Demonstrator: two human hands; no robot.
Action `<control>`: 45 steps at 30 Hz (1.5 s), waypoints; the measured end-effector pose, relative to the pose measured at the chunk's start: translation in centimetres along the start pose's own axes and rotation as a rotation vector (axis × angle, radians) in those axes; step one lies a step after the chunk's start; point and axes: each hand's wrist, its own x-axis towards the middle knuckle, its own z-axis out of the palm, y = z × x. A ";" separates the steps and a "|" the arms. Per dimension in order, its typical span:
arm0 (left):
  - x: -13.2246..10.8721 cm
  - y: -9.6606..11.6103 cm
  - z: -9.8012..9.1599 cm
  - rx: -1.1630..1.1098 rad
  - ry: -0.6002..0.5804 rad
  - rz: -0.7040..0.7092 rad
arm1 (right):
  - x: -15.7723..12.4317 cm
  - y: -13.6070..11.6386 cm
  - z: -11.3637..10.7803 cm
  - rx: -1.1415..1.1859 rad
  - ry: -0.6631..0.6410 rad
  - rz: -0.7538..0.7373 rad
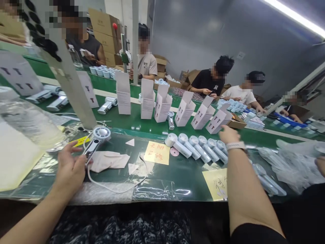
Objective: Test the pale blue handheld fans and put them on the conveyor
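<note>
From here, the left hand's [72, 166] fingers are gripping a handheld fan [95, 142] over the tabletop [177, 184], perhaps keeping its panel [92, 147] visible; the right hand [230, 135] is reaching beside an open carton [217, 121], its grip unclear.

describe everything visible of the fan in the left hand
The pale blue and silver, plastic-looking handheld fan has a round, ringed head with a central hub and a straight handle with a dark front panel. It slants head up and rightward in the view, its lower end held in the bare left hand, near a folded pale cloth-like pouch on the green work surface. A white cable seems to run from its lower end. Blade motion is unclear.
</note>
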 end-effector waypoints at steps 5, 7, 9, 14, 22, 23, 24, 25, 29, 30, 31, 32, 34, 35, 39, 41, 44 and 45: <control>-0.5 1.7 -0.4 -0.528 0.093 -0.185 | -0.5 -15.7 4.4 0.110 -0.253 -0.464; -0.8 2.2 -0.8 -0.646 0.006 -0.253 | -1.3 -18.9 5.5 0.121 -0.312 -0.562; -0.8 2.2 -1.4 -0.679 -0.085 -0.329 | -1.7 -20.4 5.8 0.112 -0.336 -0.604; -0.8 1.4 -2.6 -0.694 -0.163 -0.411 | -2.0 -20.2 4.6 0.089 -0.266 -0.592; -1.0 1.0 -2.6 -0.742 -0.196 -0.425 | -6.7 -15.8 0.5 0.206 0.045 -0.581; -1.1 1.1 -2.4 -0.740 -0.206 -0.425 | -8.0 -15.4 0.3 0.226 0.068 -0.606; -1.3 1.4 -2.1 -0.739 -0.216 -0.423 | -9.5 -15.0 0.2 0.261 0.091 -0.638; -1.6 1.8 -1.6 -0.737 -0.224 -0.419 | -11.3 -14.9 0.3 0.318 0.112 -0.674; -4.1 4.1 1.5 -0.859 -0.402 -0.457 | -19.9 -16.5 2.1 0.796 0.167 -0.809; -4.7 4.6 2.3 -0.924 -0.472 -0.488 | -22.2 -17.2 2.8 0.883 0.166 -0.835; -5.3 4.9 2.9 -0.982 -0.524 -0.521 | -24.3 -17.9 3.5 0.928 0.165 -0.864; -5.7 5.1 3.2 -1.021 -0.547 -0.553 | -26.1 -18.5 4.1 0.944 0.156 -0.896; -6.1 4.8 3.0 -1.036 -0.486 -0.591 | -28.3 -19.2 5.2 0.928 0.031 -1.006; -6.1 4.6 2.5 -1.026 -0.422 -0.589 | -28.6 -19.4 5.6 0.909 -0.069 -1.012; -5.4 4.4 -0.6 -0.964 -0.219 -0.456 | -25.3 -19.3 6.5 0.812 -0.279 -0.676; -5.1 5.1 -1.8 -0.932 -0.214 -0.363 | -23.3 -19.5 6.9 0.788 -0.263 -0.591; -5.0 6.4 -2.6 -0.907 -0.232 -0.234 | -23.2 -20.1 7.3 0.835 -0.335 -0.652; -5.0 6.7 -2.7 -0.909 -0.232 -0.204 | -23.9 -20.2 7.3 0.864 -0.388 -0.688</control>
